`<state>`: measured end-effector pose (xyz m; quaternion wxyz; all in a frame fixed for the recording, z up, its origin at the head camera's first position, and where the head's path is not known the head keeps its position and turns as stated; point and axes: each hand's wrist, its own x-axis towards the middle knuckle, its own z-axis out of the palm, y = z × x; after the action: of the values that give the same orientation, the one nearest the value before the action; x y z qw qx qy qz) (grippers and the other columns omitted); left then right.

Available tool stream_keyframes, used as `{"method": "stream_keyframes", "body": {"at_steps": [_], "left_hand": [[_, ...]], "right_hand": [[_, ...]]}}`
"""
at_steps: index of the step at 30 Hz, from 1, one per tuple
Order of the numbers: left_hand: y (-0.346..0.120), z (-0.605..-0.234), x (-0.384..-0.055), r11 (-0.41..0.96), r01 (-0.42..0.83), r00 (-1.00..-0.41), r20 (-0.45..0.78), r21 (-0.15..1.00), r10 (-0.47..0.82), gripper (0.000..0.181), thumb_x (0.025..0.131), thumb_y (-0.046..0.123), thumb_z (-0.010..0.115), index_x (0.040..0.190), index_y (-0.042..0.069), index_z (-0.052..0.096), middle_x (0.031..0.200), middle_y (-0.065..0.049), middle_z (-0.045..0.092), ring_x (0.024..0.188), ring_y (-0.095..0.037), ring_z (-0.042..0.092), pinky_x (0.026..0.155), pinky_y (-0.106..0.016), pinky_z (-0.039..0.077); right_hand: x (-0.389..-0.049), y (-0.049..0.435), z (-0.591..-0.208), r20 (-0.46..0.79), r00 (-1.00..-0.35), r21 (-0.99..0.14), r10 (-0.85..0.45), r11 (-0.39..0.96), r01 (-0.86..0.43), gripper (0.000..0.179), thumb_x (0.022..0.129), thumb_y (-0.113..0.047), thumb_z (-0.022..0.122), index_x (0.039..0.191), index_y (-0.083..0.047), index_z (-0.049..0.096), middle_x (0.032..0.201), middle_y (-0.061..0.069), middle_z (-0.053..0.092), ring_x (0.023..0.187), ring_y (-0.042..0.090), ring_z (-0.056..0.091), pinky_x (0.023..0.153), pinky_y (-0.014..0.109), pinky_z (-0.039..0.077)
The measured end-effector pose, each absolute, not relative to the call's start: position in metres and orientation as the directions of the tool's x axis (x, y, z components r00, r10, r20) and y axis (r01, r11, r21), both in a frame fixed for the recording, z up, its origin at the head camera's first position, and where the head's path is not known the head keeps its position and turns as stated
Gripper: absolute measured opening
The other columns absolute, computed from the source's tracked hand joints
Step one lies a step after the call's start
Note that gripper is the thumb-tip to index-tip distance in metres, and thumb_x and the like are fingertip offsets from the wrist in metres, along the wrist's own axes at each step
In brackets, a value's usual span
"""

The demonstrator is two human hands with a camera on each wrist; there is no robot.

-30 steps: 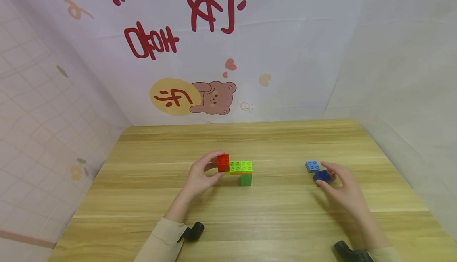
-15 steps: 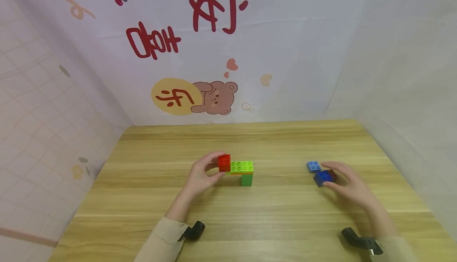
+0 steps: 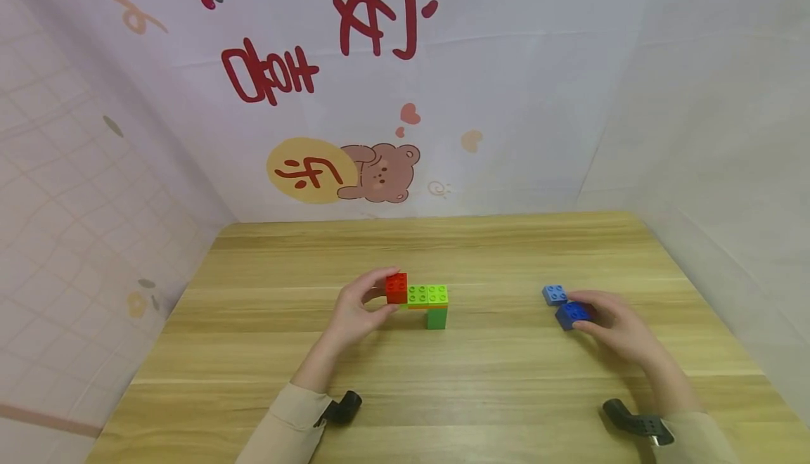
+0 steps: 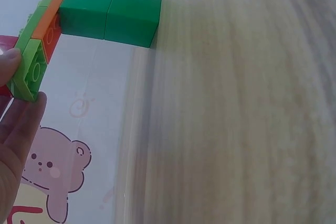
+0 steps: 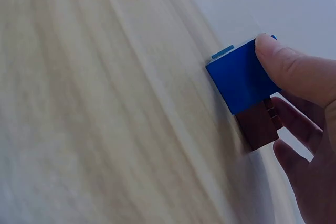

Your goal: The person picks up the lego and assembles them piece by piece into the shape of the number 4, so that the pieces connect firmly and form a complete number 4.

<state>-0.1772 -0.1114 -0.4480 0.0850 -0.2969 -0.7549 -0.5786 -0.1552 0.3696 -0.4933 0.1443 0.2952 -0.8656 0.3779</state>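
My left hand (image 3: 356,311) pinches a red brick (image 3: 396,288) at the left end of a joined brick structure. Lime green bricks (image 3: 427,295) form its top, with an orange brick (image 4: 51,36) beneath. Two green bricks (image 4: 111,14) make its leg, seen in the left wrist view. Over at the right, my right hand (image 3: 616,327) grips a dark blue brick (image 3: 571,316) between thumb and fingers, studs up. A dark reddish-brown brick (image 5: 258,126) sits against it in the right wrist view; in the head view the hand hides it.
A light blue brick (image 3: 555,295) lies just behind the dark blue one. The wooden table (image 3: 493,394) ends at a printed cloth backdrop (image 3: 519,98), with cloth at both sides. Each wrist wears a black mount (image 3: 344,408).
The dark blue brick has turned so that its studs face up. My right hand has shifted slightly and now covers the brown brick. My left hand holds still.
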Motion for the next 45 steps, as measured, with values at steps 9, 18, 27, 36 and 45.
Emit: {"method": "stream_keyframes", "body": {"at_steps": [9, 18, 27, 36, 45], "left_hand": [[-0.110, -0.444, -0.175, 0.166, 0.529, -0.821, 0.452, 0.832, 0.348, 0.063, 0.074, -0.021, 0.075, 0.132, -0.004, 0.057, 0.126, -0.019, 0.062, 0.105, -0.039, 0.062, 0.092, -0.044, 0.054], [-0.107, -0.416, -0.160, 0.191, 0.525, -0.826, 0.441, 0.829, 0.351, 0.059, 0.075, -0.022, 0.073, 0.129, -0.007, 0.057, 0.122, -0.022, 0.063, 0.102, -0.038, 0.063, 0.091, -0.046, 0.054], [-0.105, -0.416, -0.160, 0.197, 0.523, -0.826, 0.437, 0.829, 0.356, 0.059, 0.076, -0.021, 0.073, 0.130, -0.006, 0.057, 0.123, -0.022, 0.062, 0.104, -0.037, 0.063, 0.092, -0.045, 0.054], [-0.103, -0.415, -0.161, 0.192, 0.523, -0.825, 0.437, 0.831, 0.359, 0.058, 0.076, -0.020, 0.073, 0.130, -0.004, 0.058, 0.123, -0.021, 0.063, 0.104, -0.037, 0.063, 0.093, -0.043, 0.053], [-0.103, -0.428, -0.170, 0.174, 0.489, -0.841, 0.409, 0.854, 0.354, 0.059, 0.078, -0.018, 0.074, 0.132, -0.001, 0.059, 0.125, -0.019, 0.063, 0.107, -0.039, 0.062, 0.095, -0.049, 0.052]], "right_hand": [[-0.151, 0.368, -0.493, 0.425, -0.843, -0.580, -0.331, 0.616, -0.534, 0.044, 0.078, 0.008, 0.078, 0.120, -0.001, 0.068, 0.118, 0.017, 0.066, 0.115, -0.009, 0.045, 0.097, 0.004, 0.029], [-0.147, 0.348, -0.487, 0.442, -0.860, -0.605, -0.256, 0.623, -0.496, 0.043, 0.078, 0.007, 0.079, 0.118, -0.004, 0.069, 0.113, 0.011, 0.066, 0.101, -0.005, 0.053, 0.081, 0.011, 0.046], [-0.150, 0.314, -0.483, 0.486, -0.817, -0.687, -0.310, 0.443, -0.576, 0.047, 0.075, 0.018, 0.075, 0.118, 0.002, 0.068, 0.117, 0.019, 0.063, 0.114, 0.000, 0.053, 0.093, 0.014, 0.047], [-0.158, 0.278, -0.474, 0.505, -0.787, -0.734, -0.355, 0.303, -0.608, 0.046, 0.079, 0.019, 0.070, 0.122, 0.002, 0.065, 0.117, 0.016, 0.062, 0.111, 0.009, 0.056, 0.097, 0.021, 0.048], [-0.154, 0.237, -0.447, 0.508, -0.789, -0.743, -0.346, 0.289, -0.604, 0.040, 0.079, 0.019, 0.070, 0.117, 0.007, 0.066, 0.114, 0.019, 0.063, 0.108, 0.010, 0.058, 0.093, 0.027, 0.052]]}}
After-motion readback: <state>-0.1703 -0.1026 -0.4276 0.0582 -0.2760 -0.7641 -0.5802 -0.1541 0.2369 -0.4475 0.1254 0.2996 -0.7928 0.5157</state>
